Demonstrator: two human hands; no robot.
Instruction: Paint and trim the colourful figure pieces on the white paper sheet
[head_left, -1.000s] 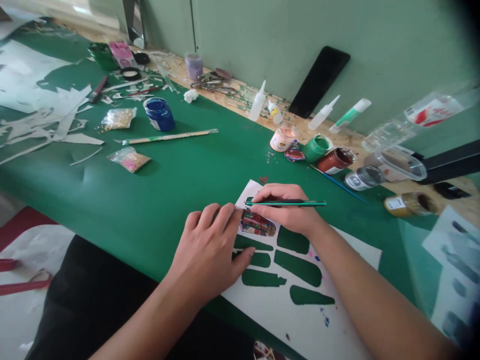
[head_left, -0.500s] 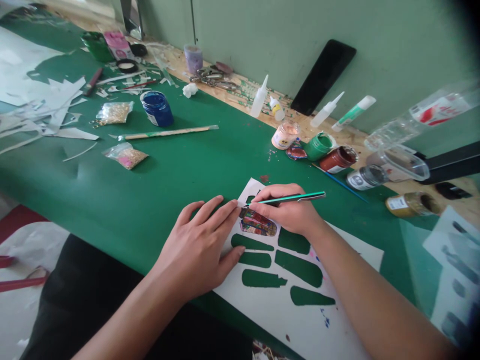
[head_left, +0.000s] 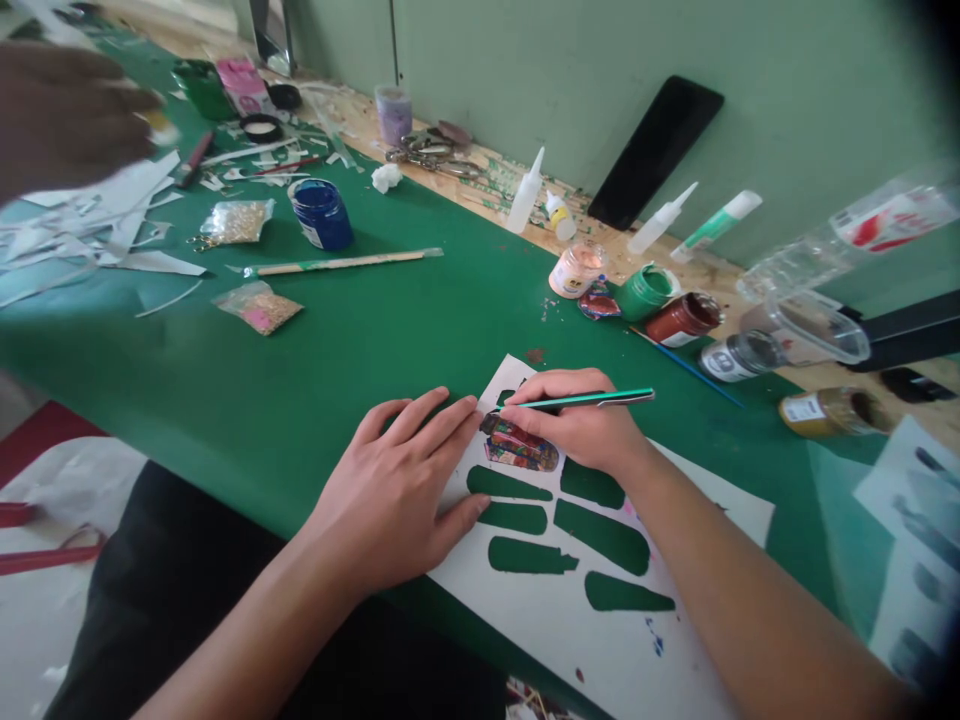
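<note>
A white sheet [head_left: 517,620] with several cut-out openings lies on the green table top. My left hand [head_left: 409,480] rests flat on its left edge, fingers apart and holding nothing. In my right hand [head_left: 577,415] is a green and black pen-like tool [head_left: 626,397], pinched near its tip. The tip touches down by my left fingertips, at the upper part of the sheet. Just below it sits a colourful patterned piece [head_left: 520,446] between my hands.
Open paint jars [head_left: 648,292], glue bottles [head_left: 527,192] and a clear tub [head_left: 814,325] line the wall side. A blue jar [head_left: 322,215], a long stick [head_left: 341,263] and paper scraps [head_left: 127,215] lie left. Another person's hand [head_left: 67,120] is at the upper left.
Another person's blurred hand has come into view at the upper left, over the paper scraps. The scene has shifted slightly right. My hands keep nearly the same pose.
</note>
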